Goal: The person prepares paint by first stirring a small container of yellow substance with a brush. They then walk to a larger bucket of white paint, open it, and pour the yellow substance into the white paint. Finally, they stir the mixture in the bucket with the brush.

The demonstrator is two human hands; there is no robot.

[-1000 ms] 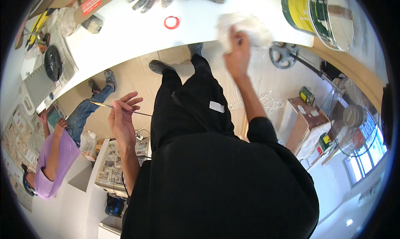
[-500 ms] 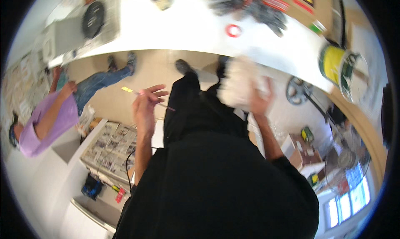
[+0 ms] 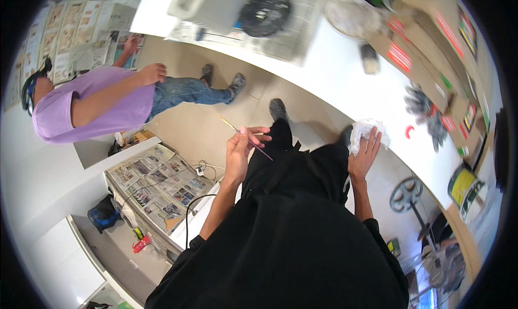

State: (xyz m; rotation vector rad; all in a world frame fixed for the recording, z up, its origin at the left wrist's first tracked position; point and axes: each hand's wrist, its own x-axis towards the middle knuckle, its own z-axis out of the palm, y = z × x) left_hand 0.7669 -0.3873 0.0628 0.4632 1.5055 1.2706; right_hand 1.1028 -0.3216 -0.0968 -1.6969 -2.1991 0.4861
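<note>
My left hand (image 3: 240,151) pinches a thin paintbrush (image 3: 229,123) in front of my lap, its purple handle slanting down to the right and its yellowish end pointing up-left. At the near edge of the white table (image 3: 324,85), my right hand (image 3: 363,160) holds a crumpled white cloth (image 3: 356,134). The fingers of that hand lie spread over the cloth, and the thumb is mostly hidden. Farther right on the tabletop are a red ring of tape (image 3: 409,131) and a pair of grey gloves (image 3: 429,115).
A person in a purple shirt (image 3: 100,101) stands at the left. Newspaper (image 3: 162,179) covers a low surface behind. The table holds a black disc (image 3: 264,13), a small block (image 3: 370,59), cardboard boxes (image 3: 431,50) and a yellow-green bucket (image 3: 465,190).
The view has swung, shifting the table and the person rightward in the picture. My right hand has brought the white cloth from above my lap to the table edge. My left hand keeps the paintbrush.
</note>
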